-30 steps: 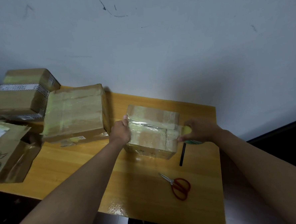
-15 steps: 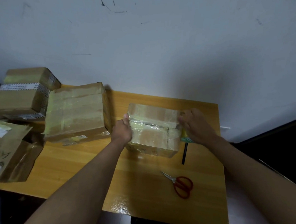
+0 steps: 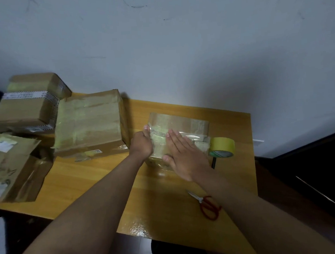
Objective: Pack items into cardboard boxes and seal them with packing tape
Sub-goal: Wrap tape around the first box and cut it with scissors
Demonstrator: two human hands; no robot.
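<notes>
- Small cardboard box (image 3: 179, 134) sat on the wooden counter (image 3: 91, 182); all places below are given from this box.
- Right hand (image 3: 184, 155) lay flat on the box top, fingers straight and together, gripping nothing; probably pressing the clear tape down so it bonds along the seam.
- Left hand (image 3: 142, 144) curled round the box's left edge, thumb up on the top; likely bracing it so it would not slide under the press.
- Yellow tape roll (image 3: 221, 147) stood on edge touching the box's right side; the strip appeared uncut, which would explain why the roll was parked so close.
- Red-handled scissors (image 3: 207, 205) lay in front of the box to the right, near, blades closed, handy for the cut.
- Larger taped box (image 3: 90, 121) sat just left of the box; two more cartons (image 3: 28, 104) stood further left, one torn open.
- Counter was glossy yellow wood; behind the box rose a plain grey-white wall (image 3: 177, 47) with scuff marks; dark floor to the right.
</notes>
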